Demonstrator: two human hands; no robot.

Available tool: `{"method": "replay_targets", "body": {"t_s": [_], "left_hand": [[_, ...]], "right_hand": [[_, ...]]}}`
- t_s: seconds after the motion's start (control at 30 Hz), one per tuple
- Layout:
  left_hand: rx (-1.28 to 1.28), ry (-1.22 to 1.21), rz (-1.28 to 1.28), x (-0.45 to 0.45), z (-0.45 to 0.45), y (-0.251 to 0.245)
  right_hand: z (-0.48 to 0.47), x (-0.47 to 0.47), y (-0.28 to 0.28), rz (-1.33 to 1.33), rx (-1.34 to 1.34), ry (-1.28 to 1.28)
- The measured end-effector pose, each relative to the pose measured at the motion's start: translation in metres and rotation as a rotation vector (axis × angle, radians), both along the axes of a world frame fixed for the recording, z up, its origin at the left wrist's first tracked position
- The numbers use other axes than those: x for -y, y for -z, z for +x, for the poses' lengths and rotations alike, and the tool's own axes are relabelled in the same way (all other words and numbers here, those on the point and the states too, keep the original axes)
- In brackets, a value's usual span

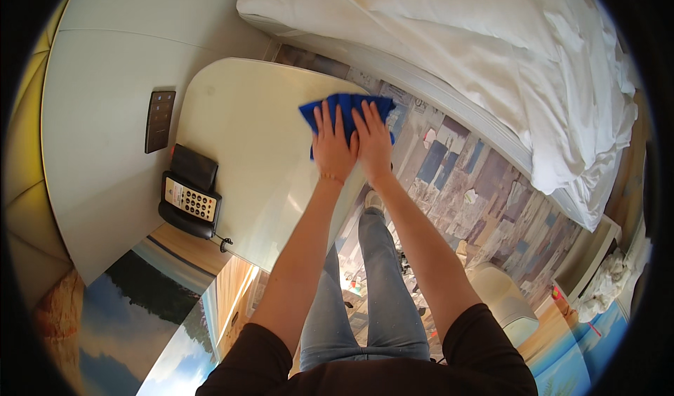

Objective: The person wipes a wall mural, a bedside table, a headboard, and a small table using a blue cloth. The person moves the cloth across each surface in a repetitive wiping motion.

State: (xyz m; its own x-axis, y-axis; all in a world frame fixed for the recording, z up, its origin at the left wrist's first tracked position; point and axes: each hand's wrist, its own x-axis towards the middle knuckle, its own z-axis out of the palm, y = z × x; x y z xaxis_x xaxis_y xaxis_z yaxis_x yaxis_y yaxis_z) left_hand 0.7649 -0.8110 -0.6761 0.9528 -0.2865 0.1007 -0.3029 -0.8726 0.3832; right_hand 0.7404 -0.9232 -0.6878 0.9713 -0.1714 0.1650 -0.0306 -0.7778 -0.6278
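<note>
A blue cloth lies spread at the right edge of a cream table top. My left hand holds it down against the surface with fingers stretched forward. Beside it, my right hand holds the cloth at the table's edge, its thumb side touching the left hand. Part of the cloth reaches past the edge, and a bit of blue shows beyond the right hand. Both palms hide the cloth's middle.
A black telephone stands at the table's left edge under a dark wall switch panel. A bed with white bedding is across the patterned floor, where small scraps lie. A pale rounded object and an open drawer are at right.
</note>
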Motion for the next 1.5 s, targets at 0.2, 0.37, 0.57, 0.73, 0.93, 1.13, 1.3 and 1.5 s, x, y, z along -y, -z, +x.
{"method": "replay_targets", "body": {"t_s": [0.2,0.37,0.57,0.73,0.93,1.13,1.3,1.5], "left_hand": [[-0.014,-0.242,0.108,-0.036,-0.102,-0.002],[-0.094,-0.17,0.103,-0.027,-0.067,-0.003],[-0.04,-0.155,0.111,-0.019,0.009,0.003],[-0.122,-0.166,0.077,-0.011,0.036,-0.001],[-0.144,-0.235,0.047,-0.004,0.066,-0.003],[-0.092,-0.449,0.027,-0.019,0.112,0.0],[-0.072,-0.573,0.009,-0.081,0.139,0.0],[-0.003,-0.662,0.038,-0.144,0.165,-0.003]], "right_hand": [[-0.07,-0.03,-0.017,-0.075,-0.082,-0.19],[-0.045,-0.018,-0.013,-0.06,0.006,-0.204],[0.024,-0.019,-0.001,-0.064,0.086,-0.222],[0.05,-0.009,0.008,-0.099,0.093,-0.235],[0.088,-0.002,0.009,-0.061,0.027,-0.321],[0.162,-0.022,0.004,0.085,0.033,-0.48],[0.204,-0.089,-0.003,0.017,0.13,-0.604],[0.241,-0.153,-0.01,0.016,0.129,-0.724]]}}
